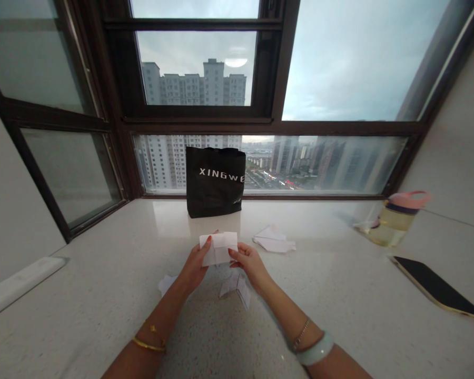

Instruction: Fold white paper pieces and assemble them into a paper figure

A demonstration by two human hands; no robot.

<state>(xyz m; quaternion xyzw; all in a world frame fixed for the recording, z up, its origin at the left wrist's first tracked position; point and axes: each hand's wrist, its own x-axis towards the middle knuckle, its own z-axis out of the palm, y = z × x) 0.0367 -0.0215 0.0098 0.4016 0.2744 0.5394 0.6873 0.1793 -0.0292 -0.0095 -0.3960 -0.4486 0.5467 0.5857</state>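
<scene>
A folded piece of white paper (218,249) is held up above the counter between both hands. My left hand (198,259) pinches its left edge, thumb on the near face. On the right side, my right hand (248,261) grips it between thumb and fingers. Creases show across the paper. Just below the hands lies a folded white paper piece (237,288). Another white paper piece (166,284) is partly hidden behind my left forearm. Farther off to the right, folded white paper (274,240) rests on the counter.
A black bag (215,184) with white lettering stands by the window. To the right are a pink-lidded bottle (398,221) with pale yellow liquid and a dark phone-like slab (438,287). A long white object (21,284) lies at the left edge of the speckled counter (324,310).
</scene>
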